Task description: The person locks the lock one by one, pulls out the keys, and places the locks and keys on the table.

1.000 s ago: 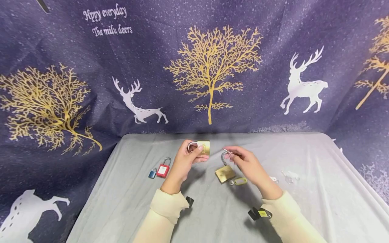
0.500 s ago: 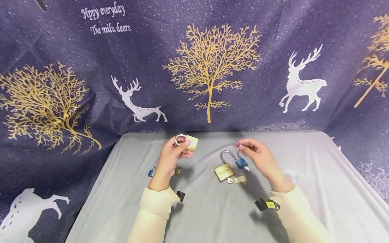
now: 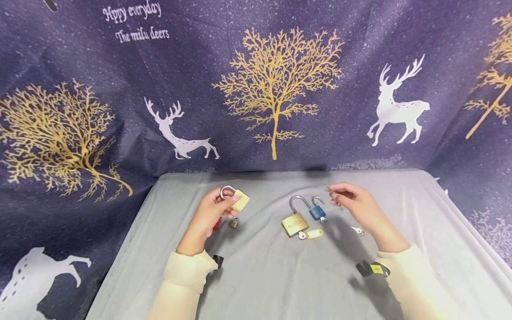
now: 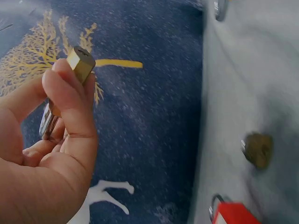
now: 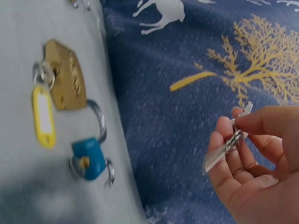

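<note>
In the head view my left hand [image 3: 216,209] grips a brass padlock [image 3: 242,201], thumb across its front and shackle to the left. The left wrist view shows the padlock's keyhole end [image 4: 83,55] above the fingers. My right hand [image 3: 356,202] is raised right of the middle. It pinches a few silver keys [image 5: 219,156] between thumb and fingers, as the right wrist view shows. Left of that hand lies a blue padlock [image 3: 317,212], its shackle open and a key in its base. Beside it is a large brass padlock [image 3: 294,224] with a key and a yellow tag [image 3: 314,233].
A small brass padlock [image 3: 234,222] lies below my left hand. Next to it a red padlock [image 3: 218,223] is mostly hidden behind that hand. A loose key [image 3: 357,230] lies under my right forearm on the grey cloth [image 3: 272,275]. A printed curtain [image 3: 340,133] hangs behind.
My left hand has moved left with the brass padlock. The right hand has moved right with the keys, away from the large padlock, leaving the blue padlock in sight.
</note>
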